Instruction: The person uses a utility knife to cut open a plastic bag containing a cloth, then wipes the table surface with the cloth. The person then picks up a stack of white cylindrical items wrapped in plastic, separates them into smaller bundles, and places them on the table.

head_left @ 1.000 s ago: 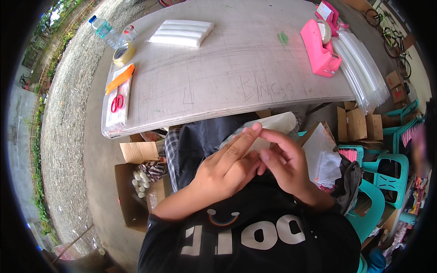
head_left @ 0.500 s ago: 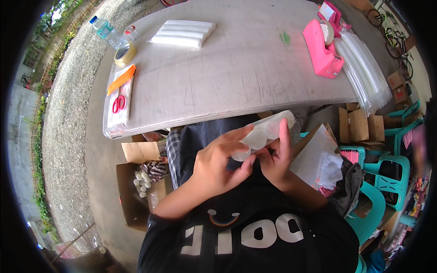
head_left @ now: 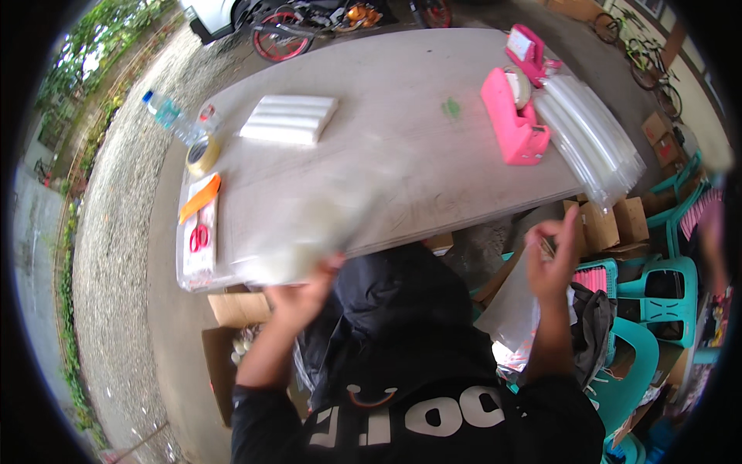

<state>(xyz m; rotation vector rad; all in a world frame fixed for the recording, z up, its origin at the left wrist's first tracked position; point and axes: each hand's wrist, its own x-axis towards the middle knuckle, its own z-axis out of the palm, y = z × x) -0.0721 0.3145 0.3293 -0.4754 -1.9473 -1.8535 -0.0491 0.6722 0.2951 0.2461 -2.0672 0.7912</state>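
Observation:
My left hand (head_left: 303, 292) is closed on the near end of a translucent white plastic pack (head_left: 290, 261), over the front edge of the table (head_left: 402, 185). Motion smears the pack. Its far part fades into a pale streak above the tabletop, and its exact shape cannot be made out. My right hand (head_left: 552, 251) is raised apart from it, off the table's front right side. Its fingers are spread and nothing shows in them. Further back on the table lies a flat pack of white tubes (head_left: 289, 117) side by side.
Left on the table are a water bottle (head_left: 171, 116), a tape roll (head_left: 202, 156), an orange comb (head_left: 199, 199) and red-handled scissors (head_left: 199, 237). Pink tape dispensers (head_left: 514, 116) and long clear plastic sleeves (head_left: 591, 135) occupy the right. A cardboard box (head_left: 219, 371) and teal chairs (head_left: 657, 298) stand nearby.
My hands have parted. The left one has swung the pack left, over the table's front edge; the right has let go and moved right. The view has shifted, showing a motorcycle beyond the table.

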